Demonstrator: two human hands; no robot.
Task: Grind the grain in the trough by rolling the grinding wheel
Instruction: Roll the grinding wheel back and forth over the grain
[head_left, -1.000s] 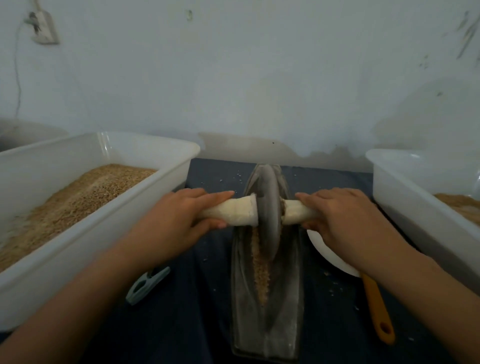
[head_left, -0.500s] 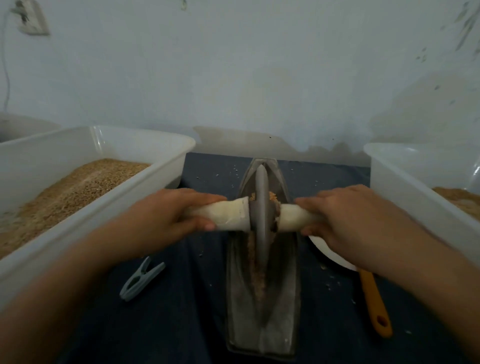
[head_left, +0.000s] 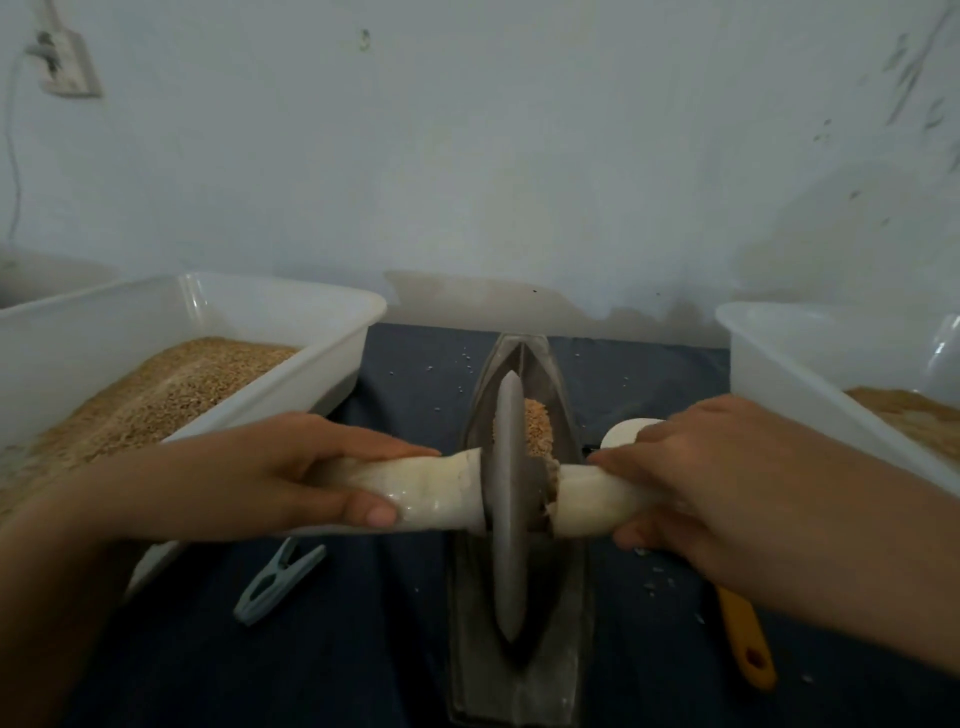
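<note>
Nearest the viewer, the narrow boat-shaped grey metal trough (head_left: 519, 675) lies lengthwise on the dark blue cloth-covered surface (head_left: 363, 649), its near end close to the lower edge of the view and its pointed far end toward the wall. The thin grey metal grinding wheel (head_left: 509, 519) stands on edge in the trough's channel, at about mid-length, so that its rim bears along the groove. A pale cream axle handle (head_left: 431, 496) runs through the wheel's centre from left to right. The left hand (head_left: 270, 478) grips the left half of the handle, fingers laid over the top and thumb curled beneath; the right hand (head_left: 711, 483) wraps the right half, fingers curled round it. A grip on each side probably keeps the wheel upright and the downward load even as it rolls. To the near left lies a grey-blue plastic clothes peg (head_left: 278, 579); to the near right, an orange handle (head_left: 745, 639) shows from beneath the right forearm, with a white rounded object (head_left: 626, 431) just beyond the hand. Just beyond the wheel, a heap of tan grain (head_left: 537, 428) sits in the far part of the trough, apparently still to be crushed. Farther out, a white plastic tub (head_left: 291, 312) of grain stands at left and a second white plastic tub (head_left: 779, 364) at right, both within reach.
</note>
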